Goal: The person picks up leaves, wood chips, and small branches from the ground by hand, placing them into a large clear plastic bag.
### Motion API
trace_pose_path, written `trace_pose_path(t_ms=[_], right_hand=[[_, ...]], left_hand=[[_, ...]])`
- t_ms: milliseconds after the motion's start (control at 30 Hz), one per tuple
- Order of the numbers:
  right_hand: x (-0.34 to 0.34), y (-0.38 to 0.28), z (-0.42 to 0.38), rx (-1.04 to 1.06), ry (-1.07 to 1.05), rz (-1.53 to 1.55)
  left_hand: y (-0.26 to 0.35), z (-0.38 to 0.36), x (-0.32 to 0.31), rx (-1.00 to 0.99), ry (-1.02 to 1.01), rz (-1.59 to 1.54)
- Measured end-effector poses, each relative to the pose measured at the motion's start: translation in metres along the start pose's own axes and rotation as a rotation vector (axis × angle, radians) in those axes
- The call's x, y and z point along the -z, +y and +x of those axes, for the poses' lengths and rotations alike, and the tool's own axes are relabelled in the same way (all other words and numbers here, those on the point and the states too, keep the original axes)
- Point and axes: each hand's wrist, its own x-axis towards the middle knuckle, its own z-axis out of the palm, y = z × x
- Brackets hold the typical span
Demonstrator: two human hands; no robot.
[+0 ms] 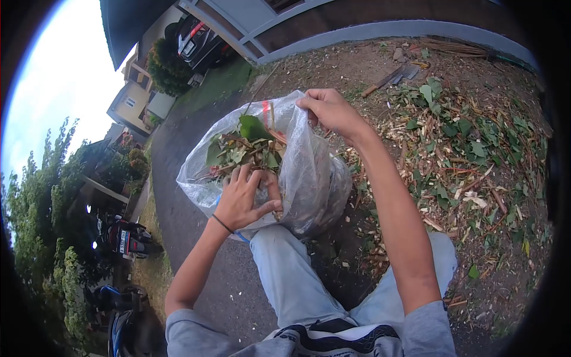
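A translucent white plastic sack [303, 184] leans with its mouth toward me, stuffed with leaves and twigs [253, 146]. My left hand [244, 199] is at the lower side of the mouth, its fingers bent and apart against the plant scraps, thumb out to the side. Its fingertips are partly hidden among the scraps. At the upper right of the mouth, my right hand [330, 113] pinches the sack's rim between thumb and fingers. A dark band circles my left wrist.
Leaves, wood chips and cut stems [470, 160] litter the soil on the right. A wooden-handled blade [383, 82] lies beyond them, near a low wall [380, 33]. Motorcycles [128, 238] stand at left; a dark car [199, 44] is parked further off.
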Motion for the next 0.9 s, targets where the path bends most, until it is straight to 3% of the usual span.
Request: trace_pose_path(t_ms=[100, 167, 267, 333, 400, 467, 533, 667, 733, 833, 900], right_hand=[[-0.001, 0.004, -0.001, 0.026, -0.030, 0.007], [-0.003, 0.009, 0.001, 0.065, -0.016, -0.016], [-0.005, 0.014, 0.000, 0.108, 0.032, -0.033], [-0.001, 0.012, -0.002, 0.118, 0.060, -0.028], [0.004, 0.009, -0.004, 0.072, 0.020, -0.038], [0.008, 0.009, -0.003, 0.052, 0.006, -0.009], [0.010, 0.011, -0.002, 0.027, -0.012, 0.018], [0.005, 0.008, -0.005, 0.040, -0.030, 0.016], [0.003, 0.004, -0.008, 0.044, -0.025, 0.023], [0.002, 0.001, -0.009, 0.032, -0.041, 0.025], [0.002, 0.008, -0.004, 0.099, 0.076, -0.117]], left_hand=[[0.017, 0.000, -0.016, 0.120, 0.017, 0.049], [0.028, 0.001, -0.033, 0.190, 0.145, 0.209], [0.049, 0.006, -0.019, 0.222, 0.060, 0.207], [0.033, 0.010, -0.010, 0.183, 0.078, 0.147], [0.002, 0.016, -0.003, 0.149, 0.163, -0.158], [-0.020, 0.023, 0.014, 0.194, 0.122, -0.152], [-0.044, 0.034, 0.020, -0.031, 0.112, 0.169], [-0.060, 0.054, 0.009, -0.063, 0.171, 0.281], [-0.067, 0.063, -0.001, -0.061, 0.229, 0.300], [-0.078, 0.077, -0.001, 0.006, 0.487, 0.246], [-0.079, 0.082, -0.010, 0.008, 0.417, 0.182]])
